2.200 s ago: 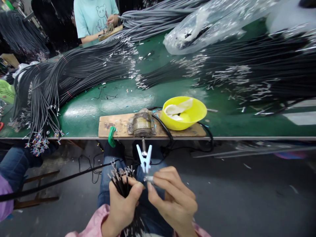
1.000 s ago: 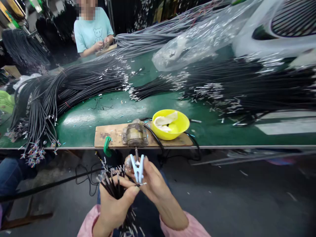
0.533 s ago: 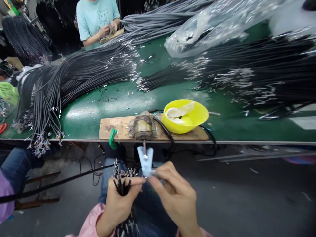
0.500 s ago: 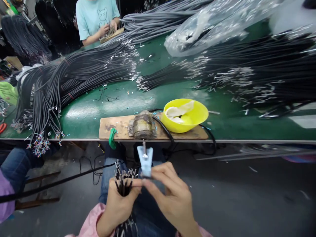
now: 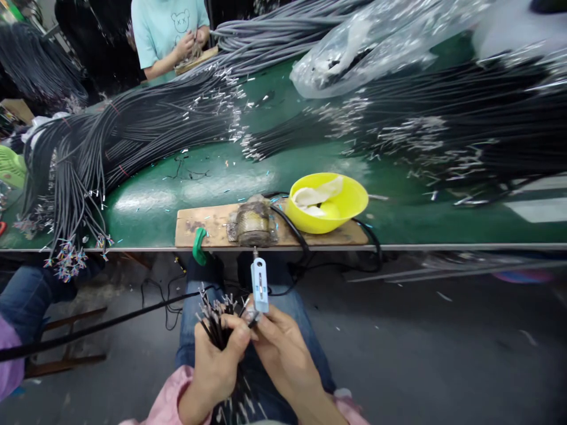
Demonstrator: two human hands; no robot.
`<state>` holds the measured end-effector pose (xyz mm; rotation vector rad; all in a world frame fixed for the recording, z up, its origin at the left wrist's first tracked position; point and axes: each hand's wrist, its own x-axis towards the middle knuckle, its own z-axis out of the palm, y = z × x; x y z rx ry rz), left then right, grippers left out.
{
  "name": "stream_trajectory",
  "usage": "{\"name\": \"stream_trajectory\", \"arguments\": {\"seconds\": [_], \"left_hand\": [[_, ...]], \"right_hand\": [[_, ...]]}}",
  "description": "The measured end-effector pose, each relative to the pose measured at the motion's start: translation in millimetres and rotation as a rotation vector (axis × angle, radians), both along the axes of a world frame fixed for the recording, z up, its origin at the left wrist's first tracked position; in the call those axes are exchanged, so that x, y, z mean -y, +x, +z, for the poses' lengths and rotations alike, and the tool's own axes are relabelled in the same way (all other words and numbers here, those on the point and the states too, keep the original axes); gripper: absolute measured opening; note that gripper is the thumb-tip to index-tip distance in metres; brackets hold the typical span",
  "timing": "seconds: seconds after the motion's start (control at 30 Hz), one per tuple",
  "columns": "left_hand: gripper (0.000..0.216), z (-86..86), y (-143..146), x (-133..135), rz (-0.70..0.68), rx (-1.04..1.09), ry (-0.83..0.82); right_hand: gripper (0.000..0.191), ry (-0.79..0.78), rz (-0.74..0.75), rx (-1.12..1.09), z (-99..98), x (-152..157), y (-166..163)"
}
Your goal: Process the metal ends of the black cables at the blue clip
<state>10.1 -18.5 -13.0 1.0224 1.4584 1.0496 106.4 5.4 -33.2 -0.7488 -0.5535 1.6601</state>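
A bundle of black cables, silvery ends upward, stands in the person's left hand, above the lap; the left fingers wrap round it, thumb pressed across the front; one dark cable end sticks out toward the right hand, whose fingertips are gathered close around it, though whether they pinch it is too small to tell; just above hangs a pale blue clip, mounted on the shaft of a small motor; good handling here probably means keeping that end straight, the other ends well aside, and fingertips clear should the shaft turn; beyond, the motor sits on a wooden board at the edge of a green table, beside a yellow bowl.
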Motion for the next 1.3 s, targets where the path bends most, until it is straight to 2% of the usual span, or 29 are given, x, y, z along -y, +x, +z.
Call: {"name": "stream_trajectory", "arguments": {"seconds": [0.07, 0.13, 0.27, 0.37, 0.5, 0.6, 0.7, 0.77, 0.87, 0.97, 1.07, 1.17, 1.23, 1.3], "left_hand": [[0.045, -0.2, 0, -1, -0.008, 0.032, -0.045], [0.047, -0.4, -1, -1, -0.011, 0.047, -0.080], [0.049, -1.6, -3, -3, -0.038, 0.074, -0.130], [0.049, -1.3, -3, -4, -0.067, 0.083, -0.143], [0.041, 6.4, -3, -5, -0.067, 0.017, -0.073], [0.034, 14.1, -5, -5, -0.129, -0.096, -0.016], [0.032, 16.2, -7, -4, -0.165, -0.148, -0.005], [0.034, 13.8, -8, -3, -0.130, -0.089, -0.030], [0.037, 7.9, -8, -3, -0.085, 0.055, -0.112], [0.046, 2.8, -7, -4, -0.123, 0.162, -0.207], [0.051, -2.0, -4, -3, -0.155, 0.235, -0.246], [0.049, -8.6, 1, -2, -0.146, 0.250, -0.215], [0.046, -13.4, 4, -1, -0.121, 0.241, -0.188], [0.045, -16.4, 4, -1, -0.091, 0.224, -0.169]], "right_hand": [[0.022, -0.050, 0.050, -0.030, -1.1, -1, 3], [0.021, -0.042, 0.015, 0.050, -2.2, -3, 9], [0.016, 0.197, -0.062, 0.336, -1.3, -7, 22], [0.014, 0.317, -0.060, 0.428, 0.0, -8, 26], [0.021, 0.298, -0.072, 0.422, -0.1, -10, 26], [0.025, 0.288, -0.092, 0.523, 1.0, -12, 27], [0.028, 0.247, -0.185, 0.627, 2.6, -15, 32], [0.021, 0.282, -0.193, 0.629, 3.2, -15, 37], [0.007, 0.449, -0.070, 0.608, 2.7, -14, 41], [0.009, 0.509, -0.033, 0.638, 0.6, -12, 40], [0.020, 0.467, -0.101, 0.586, -1.0, -9, 32], [0.028, 0.405, -0.236, 0.580, 0.2, -3, 21], [0.021, 0.437, -0.378, 0.694, 1.8, 2, 16], [0.014, 0.536, -0.514, 0.856, 3.3, 4, 16]]}}
